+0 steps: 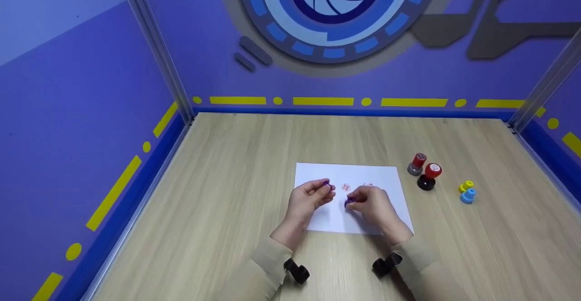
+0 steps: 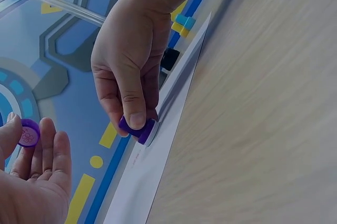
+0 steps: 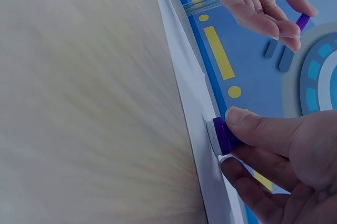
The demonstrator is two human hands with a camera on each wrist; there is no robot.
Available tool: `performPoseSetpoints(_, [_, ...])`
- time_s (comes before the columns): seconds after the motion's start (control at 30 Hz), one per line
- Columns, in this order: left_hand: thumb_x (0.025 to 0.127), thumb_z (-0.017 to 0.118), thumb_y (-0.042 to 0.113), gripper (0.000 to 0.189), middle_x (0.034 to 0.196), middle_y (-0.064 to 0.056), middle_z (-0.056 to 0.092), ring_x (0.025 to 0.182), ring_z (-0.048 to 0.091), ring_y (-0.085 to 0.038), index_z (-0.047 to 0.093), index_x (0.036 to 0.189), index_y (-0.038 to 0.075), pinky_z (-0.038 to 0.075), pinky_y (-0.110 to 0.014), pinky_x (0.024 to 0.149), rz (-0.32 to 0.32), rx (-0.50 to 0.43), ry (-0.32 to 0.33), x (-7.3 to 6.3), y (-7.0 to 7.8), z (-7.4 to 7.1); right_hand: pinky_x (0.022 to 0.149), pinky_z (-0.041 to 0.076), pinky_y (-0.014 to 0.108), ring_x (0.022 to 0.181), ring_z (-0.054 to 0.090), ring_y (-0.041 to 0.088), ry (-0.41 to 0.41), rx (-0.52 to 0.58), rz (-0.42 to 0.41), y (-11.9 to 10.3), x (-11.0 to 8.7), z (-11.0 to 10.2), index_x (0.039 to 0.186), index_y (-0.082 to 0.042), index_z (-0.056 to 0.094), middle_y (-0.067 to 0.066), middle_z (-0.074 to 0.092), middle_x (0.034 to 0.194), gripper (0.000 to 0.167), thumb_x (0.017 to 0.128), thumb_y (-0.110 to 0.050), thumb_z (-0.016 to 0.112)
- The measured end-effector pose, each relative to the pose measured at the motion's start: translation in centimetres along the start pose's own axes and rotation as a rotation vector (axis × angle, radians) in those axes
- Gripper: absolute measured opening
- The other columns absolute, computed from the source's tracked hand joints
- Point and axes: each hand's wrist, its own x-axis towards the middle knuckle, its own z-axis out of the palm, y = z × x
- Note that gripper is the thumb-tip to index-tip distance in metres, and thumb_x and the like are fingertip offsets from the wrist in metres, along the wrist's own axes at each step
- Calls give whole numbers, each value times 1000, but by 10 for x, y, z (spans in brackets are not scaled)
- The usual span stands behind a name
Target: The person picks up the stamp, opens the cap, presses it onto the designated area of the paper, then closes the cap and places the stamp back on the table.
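My right hand [image 1: 374, 206] pinches a small purple stamp [image 2: 148, 135] between thumb and fingers. The stamp's pale base faces down at the white paper [image 1: 329, 221]; in the right wrist view it seems to touch the sheet. Held up over the paper's left part, my left hand [image 1: 307, 201] pinches a round purple cap [image 2: 30, 133] with a pinkish pattern on its face. A red printed mark [image 1: 346, 187] shows on the paper between the hands. Another red mark [image 1: 368, 185] is partly hidden behind the right hand.
Right of the paper stand a red and grey stamp [image 1: 418, 160] and a red and black stamp [image 1: 432, 171]. Farther right are a small yellow stamp [image 1: 466, 186] and a blue one [image 1: 468, 196]. Patterned blue walls enclose the wooden table [image 1: 236, 178].
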Motion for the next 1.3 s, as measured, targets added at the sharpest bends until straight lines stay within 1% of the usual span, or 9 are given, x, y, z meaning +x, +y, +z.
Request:
performPoseSetpoints(0.13, [99, 65, 0, 29, 104, -12, 78, 88, 76, -13, 64, 125, -12, 64, -34, 91, -4, 1, 4, 0, 0, 0, 83, 61, 36, 86, 70, 20, 4, 4, -9, 1, 0, 0, 94, -7, 79, 5, 77, 89, 17, 80, 0, 85])
performPoseSetpoints(0.33, [99, 64, -2, 32, 104, -12, 78, 86, 75, -11, 61, 127, -17, 64, -33, 90, 3, -15, -12, 0, -1, 0, 77, 58, 27, 83, 69, 17, 9, 0, -9, 1, -1, 0, 91, -7, 79, 6, 77, 87, 17, 78, 0, 87])
performPoseSetpoints(0.4, [99, 64, -3, 32, 103, -12, 78, 85, 75, -11, 61, 127, -17, 64, -33, 90, 2, -20, -15, 0, -1, 0, 76, 57, 26, 83, 70, 17, 9, -3, -11, 2, -1, 0, 91, -7, 79, 6, 78, 87, 16, 78, -1, 87])
performPoseSetpoints(0.63, [98, 64, -2, 32, 104, -13, 78, 87, 75, -12, 61, 127, -17, 64, -33, 89, 4, -7, -12, 0, -1, 0, 81, 60, 33, 85, 70, 18, 4, -9, 18, 1, -1, 0, 92, -8, 80, 4, 77, 88, 16, 79, -2, 87])
performPoseSetpoints(0.87, [99, 64, -1, 34, 105, -13, 78, 87, 75, -12, 60, 128, -17, 64, -33, 90, -3, 6, -11, -1, -1, 0, 82, 61, 35, 86, 71, 18, 7, 5, 13, 2, -3, 0, 94, -8, 79, 5, 78, 89, 18, 79, -1, 86])
performPoseSetpoints(1.07, [99, 65, 0, 33, 107, -15, 78, 89, 76, -13, 61, 127, -15, 64, -33, 91, 0, 26, -7, -1, -1, -2, 89, 60, 39, 91, 71, 20, -6, 22, 28, 2, -2, 1, 98, -8, 80, 4, 78, 93, 19, 82, -2, 85])
performPoseSetpoints(1.13, [99, 65, 1, 32, 107, -15, 78, 89, 76, -14, 62, 127, -14, 64, -33, 91, -1, 31, -4, 0, -1, -2, 90, 60, 39, 92, 71, 20, -15, 14, 18, 2, -1, 1, 100, -8, 80, 4, 78, 94, 19, 82, -2, 84])
performPoseSetpoints(1.2, [99, 65, 1, 31, 107, -14, 78, 89, 76, -13, 63, 127, -13, 64, -33, 91, 1, 34, -5, 0, -1, -2, 89, 60, 38, 92, 71, 21, -13, 4, -1, 1, 0, -1, 101, -7, 80, 5, 78, 94, 19, 83, -4, 84])
performPoseSetpoints(1.3, [99, 65, 1, 32, 107, -14, 78, 88, 75, -13, 61, 128, -14, 64, -33, 90, 5, 21, -14, 0, 0, -2, 85, 59, 30, 92, 73, 20, 25, 38, -40, 0, 1, -9, 103, -5, 80, 9, 79, 96, 22, 82, -7, 85])
